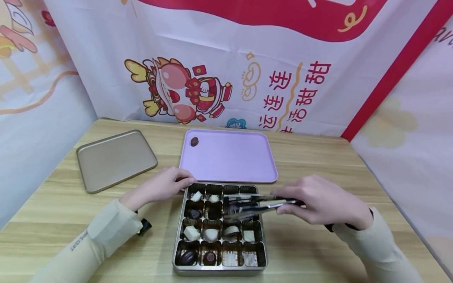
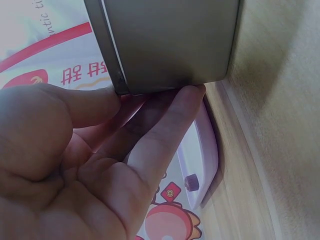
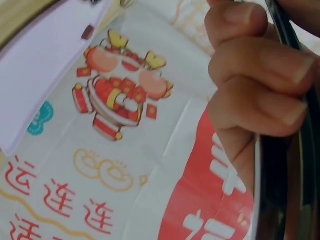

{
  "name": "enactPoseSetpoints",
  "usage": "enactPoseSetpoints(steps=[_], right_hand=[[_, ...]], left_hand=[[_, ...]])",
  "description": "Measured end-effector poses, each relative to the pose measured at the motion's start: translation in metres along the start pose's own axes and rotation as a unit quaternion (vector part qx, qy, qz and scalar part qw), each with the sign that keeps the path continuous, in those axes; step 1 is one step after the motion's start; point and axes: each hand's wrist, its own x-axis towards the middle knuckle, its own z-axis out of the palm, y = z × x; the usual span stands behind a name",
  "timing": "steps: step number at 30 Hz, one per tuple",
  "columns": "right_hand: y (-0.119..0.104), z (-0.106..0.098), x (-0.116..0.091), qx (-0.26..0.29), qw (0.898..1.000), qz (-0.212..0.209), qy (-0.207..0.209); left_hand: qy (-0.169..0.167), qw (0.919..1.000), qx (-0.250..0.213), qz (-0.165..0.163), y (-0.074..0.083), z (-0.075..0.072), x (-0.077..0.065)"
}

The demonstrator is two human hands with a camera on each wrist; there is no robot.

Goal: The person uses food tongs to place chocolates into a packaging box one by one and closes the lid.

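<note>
A metal tin [image 1: 220, 271] of chocolates, split into small compartments, sits at the table's front middle. My left hand [image 1: 171, 181] holds its far left corner; in the left wrist view the thumb [image 2: 95, 106] meets the rim and a finger touches the side. In my right hand [image 1: 315, 198] is a pair of metal tongs [image 1: 272, 203], their blurred tips over the tin's right half, near a dark chocolate. Whether the tips touch it I cannot tell. White chocolates [image 1: 191, 233] and dark chocolates [image 1: 188, 258] fill other compartments; the front right ones show bare ridged bottoms.
Behind the tin lies a lilac tray [image 1: 230, 157] with one brown chocolate [image 1: 194, 141] at its far left corner. A beige tray [image 1: 116, 159] lies at the left of the wooden table [image 1: 304, 161]. A printed cloth [image 1: 219, 47] hangs behind.
</note>
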Motion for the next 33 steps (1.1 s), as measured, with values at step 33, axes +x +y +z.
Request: enactPoseSetpoints(steps=[33], right_hand=[[0.061, 0.013, 0.035, 0.058, 0.992, 0.111, -0.022]], left_hand=[[-0.003, 1.0000, 0.000, -0.003, 0.000, -0.001, 0.001]])
